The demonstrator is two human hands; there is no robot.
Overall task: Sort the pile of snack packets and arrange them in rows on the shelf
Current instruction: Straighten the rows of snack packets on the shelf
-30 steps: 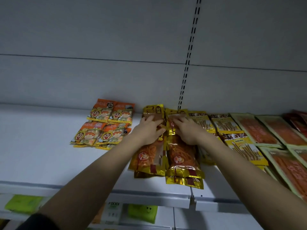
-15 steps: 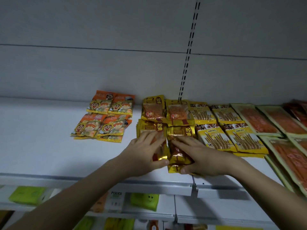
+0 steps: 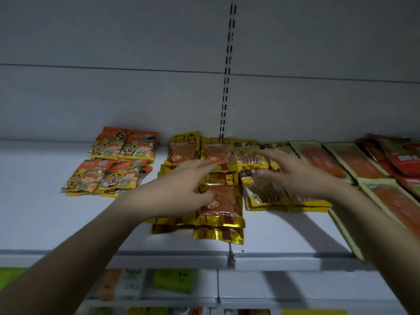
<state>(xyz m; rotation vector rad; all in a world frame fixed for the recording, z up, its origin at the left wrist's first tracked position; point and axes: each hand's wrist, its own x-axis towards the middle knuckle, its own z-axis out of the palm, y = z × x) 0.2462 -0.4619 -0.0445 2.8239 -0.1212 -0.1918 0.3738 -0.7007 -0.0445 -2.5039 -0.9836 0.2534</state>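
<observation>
While both arms reach over the white shelf (image 3: 45,223), the left hand (image 3: 175,189) lies flat with its fingers straight and spread narrowly, resting on the gold packets (image 3: 219,201) stacked in the middle of the shelf; its fingertips reach the lower edge of the back-row gold packets (image 3: 184,151). The right hand (image 3: 300,176) is blurred, so it is hard to say whether it touches anything, but its fingers look straight and fanned wide above the yellow stick-snack packets (image 3: 263,196), gripping nothing.

The gold packets sit in two columns, a front stack overlapping toward the shelf lip and a back pair against the rear wall. To their left, apart from them, four orange cartoon-face packets (image 3: 113,169) lie in a two-by-two block. To the right of the yellow stick snacks lie long pale-edged orange packets (image 3: 354,160), and red packets (image 3: 400,155) lie at the far right edge.

A slotted upright strip (image 3: 228,71) runs up the grey back panel behind the gold packets. On the lower shelf, green packets (image 3: 172,280) and a white box (image 3: 131,283) show dimly.
</observation>
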